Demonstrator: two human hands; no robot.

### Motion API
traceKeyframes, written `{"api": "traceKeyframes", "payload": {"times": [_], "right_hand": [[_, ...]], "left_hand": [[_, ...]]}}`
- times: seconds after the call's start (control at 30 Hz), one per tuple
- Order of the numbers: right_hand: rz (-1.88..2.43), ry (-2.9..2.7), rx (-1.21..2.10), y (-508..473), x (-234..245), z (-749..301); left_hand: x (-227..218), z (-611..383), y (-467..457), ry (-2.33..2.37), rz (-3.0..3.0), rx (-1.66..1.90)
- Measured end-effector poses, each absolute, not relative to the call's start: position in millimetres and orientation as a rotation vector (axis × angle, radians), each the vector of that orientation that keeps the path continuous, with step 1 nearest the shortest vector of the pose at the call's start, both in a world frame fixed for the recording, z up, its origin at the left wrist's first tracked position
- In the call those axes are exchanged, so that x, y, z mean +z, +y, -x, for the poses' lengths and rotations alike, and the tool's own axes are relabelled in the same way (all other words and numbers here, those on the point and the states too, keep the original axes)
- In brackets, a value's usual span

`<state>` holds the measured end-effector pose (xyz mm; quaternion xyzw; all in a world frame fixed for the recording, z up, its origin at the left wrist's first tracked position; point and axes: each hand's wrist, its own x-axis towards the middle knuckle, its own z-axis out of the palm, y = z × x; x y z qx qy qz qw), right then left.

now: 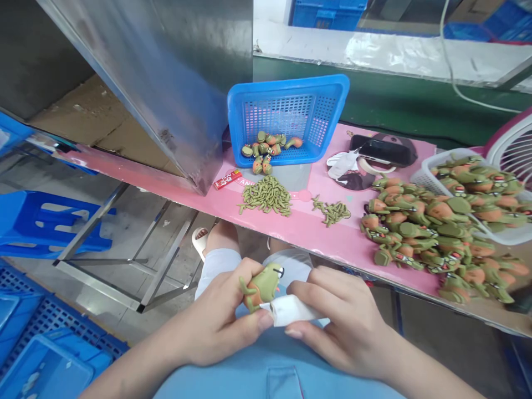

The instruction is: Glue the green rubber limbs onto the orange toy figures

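Note:
Above my lap, my left hand (233, 310) is closed around a small green and orange toy figure (265, 284). The figure has a black-and-white eye area and a thin arm on its left side. My right hand (336, 316) grips a white squeeze tube (293, 310), its narrow tip touching or very near the underside of the figure. My left thumb partly covers that spot. On the table, beyond my hands, lie a heap of small green curved pieces (267, 197) and a smaller pile of similar pieces (332, 210).
A tilted blue basket (291, 83) holds several figures. Many more figures (432, 221) crowd the pink table's right side, beside a full white basket (428, 172). A phone (382, 151), a red packet (228, 179), a metal cabinet (187, 72) and a fan (513, 144) stand around.

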<state>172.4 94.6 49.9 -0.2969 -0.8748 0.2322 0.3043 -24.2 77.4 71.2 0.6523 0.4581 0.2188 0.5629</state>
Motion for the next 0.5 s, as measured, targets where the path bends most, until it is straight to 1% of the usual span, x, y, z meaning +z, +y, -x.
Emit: {"api": "traceKeyframes", "payload": {"times": [0.07, 0.17, 0.37, 0.5], "right_hand": [[0.784, -2.322, 0.534, 94.1, 50.3, -173.3], [0.762, -2.302, 0.506, 94.8, 50.6, -173.5], [0.731, -2.239, 0.733, 96.4, 49.0, -172.0], [0.721, -2.252, 0.828, 95.3, 49.0, -172.6]], "left_hand": [[71.6, 24.1, 77.4, 1.096, -1.546, 0.498], [70.9, 24.3, 77.4, 1.092, -1.553, 0.494], [68.8, 25.4, 77.4, 1.030, -1.596, 0.544], [69.0, 24.6, 77.8, 1.016, -1.608, 0.550]]}}
